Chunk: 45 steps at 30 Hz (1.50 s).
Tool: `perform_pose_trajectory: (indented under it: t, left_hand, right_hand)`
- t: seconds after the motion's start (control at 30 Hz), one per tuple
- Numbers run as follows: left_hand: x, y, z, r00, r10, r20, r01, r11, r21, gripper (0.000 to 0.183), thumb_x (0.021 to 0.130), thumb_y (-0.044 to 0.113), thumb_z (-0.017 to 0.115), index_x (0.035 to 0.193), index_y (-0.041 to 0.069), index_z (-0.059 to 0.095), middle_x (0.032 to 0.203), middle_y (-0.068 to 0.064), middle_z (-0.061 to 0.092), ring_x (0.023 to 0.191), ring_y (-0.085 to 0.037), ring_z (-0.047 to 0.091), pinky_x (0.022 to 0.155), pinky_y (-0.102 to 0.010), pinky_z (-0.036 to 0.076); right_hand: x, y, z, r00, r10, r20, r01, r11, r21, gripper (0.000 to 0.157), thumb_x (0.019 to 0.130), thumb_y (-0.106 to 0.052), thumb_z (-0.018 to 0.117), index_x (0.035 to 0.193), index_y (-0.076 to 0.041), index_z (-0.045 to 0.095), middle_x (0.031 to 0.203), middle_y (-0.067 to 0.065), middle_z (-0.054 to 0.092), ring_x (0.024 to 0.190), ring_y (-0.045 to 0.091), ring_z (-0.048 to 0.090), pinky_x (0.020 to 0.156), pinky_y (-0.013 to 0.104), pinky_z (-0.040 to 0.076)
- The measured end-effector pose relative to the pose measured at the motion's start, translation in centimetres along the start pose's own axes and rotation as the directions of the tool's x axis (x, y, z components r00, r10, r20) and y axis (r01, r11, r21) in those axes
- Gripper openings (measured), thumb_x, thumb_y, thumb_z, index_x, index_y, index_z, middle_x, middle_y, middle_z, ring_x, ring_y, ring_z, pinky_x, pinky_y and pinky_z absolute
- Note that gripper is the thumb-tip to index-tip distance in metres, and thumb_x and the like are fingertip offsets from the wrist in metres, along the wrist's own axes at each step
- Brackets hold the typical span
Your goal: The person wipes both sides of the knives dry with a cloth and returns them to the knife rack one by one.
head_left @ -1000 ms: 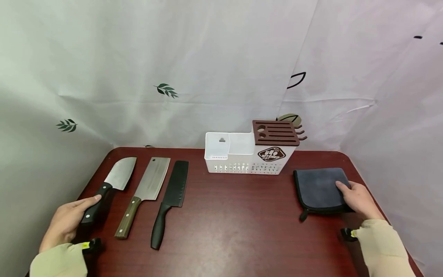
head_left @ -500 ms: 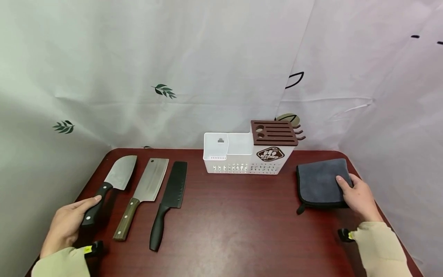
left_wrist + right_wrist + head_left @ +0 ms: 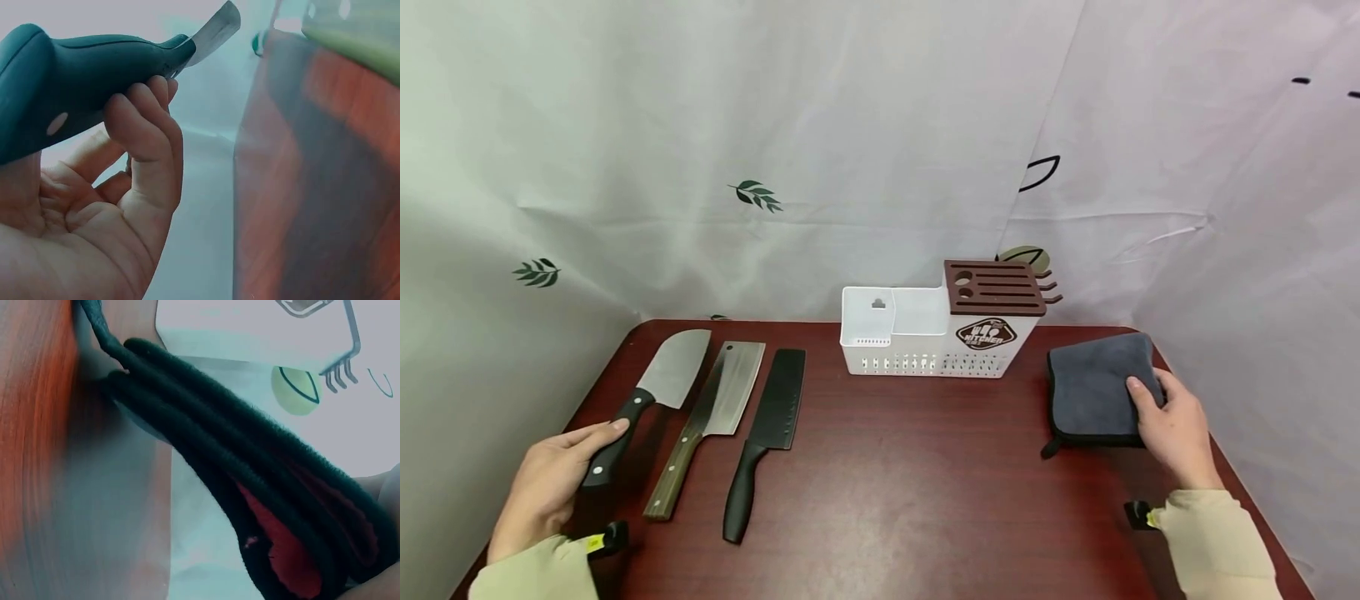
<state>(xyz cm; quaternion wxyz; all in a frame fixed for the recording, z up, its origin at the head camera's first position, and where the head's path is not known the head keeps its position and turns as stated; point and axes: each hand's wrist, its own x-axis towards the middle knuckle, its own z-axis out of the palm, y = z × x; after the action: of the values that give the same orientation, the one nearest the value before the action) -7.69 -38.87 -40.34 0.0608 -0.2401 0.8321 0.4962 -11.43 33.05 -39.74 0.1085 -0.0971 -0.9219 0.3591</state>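
Note:
My left hand [image 3: 553,479] pinches the black riveted handle [image 3: 617,442] of a broad-bladed kitchen knife [image 3: 677,367] at the table's left. In the left wrist view the fingertips press against the handle [image 3: 94,87], which is raised over the table. Its blade casts a shadow on the cleaver [image 3: 736,390] with the wooden handle. My right hand [image 3: 1176,429] grips the right edge of a folded grey cloth [image 3: 1097,387], thumb on top. Seen from the right wrist, the cloth's folded layers [image 3: 219,437] are lifted above the table, a loop hanging at one corner.
A black knife [image 3: 775,404] lies right of the cleaver. At the back centre stands a white knife rack [image 3: 895,354] with a slotted brown top [image 3: 996,287] and hooks on its side. White curtain [image 3: 850,125] surrounds the red-brown table [image 3: 925,483].
The right hand has raised the cloth, and its near edge has moved away from me. My left hand has shifted the knife slightly up and right, so its shadow falls on the cleaver.

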Motion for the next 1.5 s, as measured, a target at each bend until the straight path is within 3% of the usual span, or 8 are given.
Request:
perform_pose_trajectory:
  t: [0.07,0.13,0.47,0.6,0.73,0.9,1.13,1.5]
  left_hand:
    - [-0.3,0.4,0.1,1.000,0.016,0.013,-0.016,0.999,-0.039,0.053,0.093,0.052,0.067,0.135,0.021,0.062,0.107,0.009,0.063,0.080,-0.002,0.057,0.062,-0.033,0.056]
    - [-0.5,0.8,0.2,0.999,0.027,0.022,-0.025,0.997,-0.067,0.030,0.093,0.049,0.069,0.120,0.035,0.068,0.095,0.025,0.056,0.079,-0.003,0.059,0.064,-0.032,0.056]
    - [-1.6,2.6,2.1,0.995,0.098,0.013,-0.098,0.994,-0.052,0.012,0.093,0.046,0.070,0.105,0.042,0.068,0.086,0.014,0.066,0.070,-0.009,0.063,0.059,-0.032,0.055]
    - [-1.9,3.2,2.9,0.992,0.124,0.007,-0.123,0.990,-0.066,0.009,0.093,0.045,0.071,0.102,0.043,0.069,0.085,0.011,0.068,0.068,-0.010,0.063,0.058,-0.031,0.055]
    - [-2.3,3.8,3.6,0.990,0.137,0.022,-0.134,0.985,-0.112,0.012,0.093,0.044,0.071,0.105,0.040,0.070,0.086,0.011,0.069,0.067,-0.011,0.066,0.057,-0.032,0.056]
    - [-2.6,4.5,4.6,0.988,0.142,0.058,-0.131,0.978,-0.162,0.016,0.095,0.040,0.070,0.110,0.032,0.069,0.084,0.006,0.071,0.066,-0.014,0.069,0.057,-0.034,0.057]
    - [-3.1,5.9,6.3,0.979,0.178,0.097,-0.165,0.977,-0.135,0.055,0.097,0.039,0.067,0.135,0.001,0.059,0.085,0.004,0.071,0.065,-0.014,0.067,0.056,-0.035,0.056]
    - [-3.6,7.4,8.9,0.968,0.214,0.130,-0.181,0.957,-0.228,0.045,0.096,0.032,0.071,0.124,-0.002,0.064,0.082,0.004,0.070,0.063,-0.008,0.063,0.054,-0.029,0.054]
  right_hand:
    - [-0.2,-0.1,0.1,1.000,-0.001,-0.032,0.001,1.000,0.001,0.058,0.108,-0.034,0.041,0.147,0.009,0.039,0.131,0.042,0.047,0.110,0.057,0.049,0.087,0.066,0.038]
    - [-0.3,-0.3,0.2,0.998,-0.001,-0.060,0.001,1.000,0.000,0.055,0.108,-0.033,0.042,0.146,0.008,0.042,0.128,0.041,0.049,0.107,0.055,0.051,0.086,0.065,0.039]
    - [-1.1,-1.5,0.5,0.982,0.026,-0.187,-0.024,1.000,0.013,0.050,0.106,-0.029,0.048,0.142,0.005,0.049,0.122,0.037,0.057,0.102,0.050,0.056,0.083,0.057,0.041]
    - [-1.7,-2.2,0.6,0.970,0.029,-0.243,-0.019,0.999,0.043,0.048,0.105,-0.027,0.050,0.142,0.002,0.051,0.123,0.034,0.059,0.103,0.046,0.057,0.081,0.044,0.042]
    - [-2.2,-3.0,0.6,0.960,0.018,-0.281,-0.002,0.998,0.057,0.045,0.104,-0.027,0.054,0.139,0.000,0.056,0.118,0.029,0.063,0.088,0.022,0.060,0.072,0.027,0.039]
    - [-3.0,-3.9,0.6,0.955,-0.014,-0.298,0.036,0.997,0.069,0.041,0.102,-0.025,0.057,0.135,-0.001,0.059,0.109,0.026,0.066,0.072,-0.012,0.045,0.065,0.015,0.039]
    - [-3.9,-5.2,0.9,0.954,-0.081,-0.288,0.105,0.992,0.068,0.037,0.101,-0.022,0.061,0.132,-0.002,0.061,0.103,0.022,0.068,0.070,-0.013,0.048,0.064,0.013,0.040]
    - [-5.1,-7.0,1.6,0.950,-0.180,-0.257,0.206,0.975,0.080,0.034,0.099,-0.018,0.063,0.129,-0.002,0.062,0.098,0.018,0.068,0.070,-0.011,0.052,0.061,0.013,0.043]
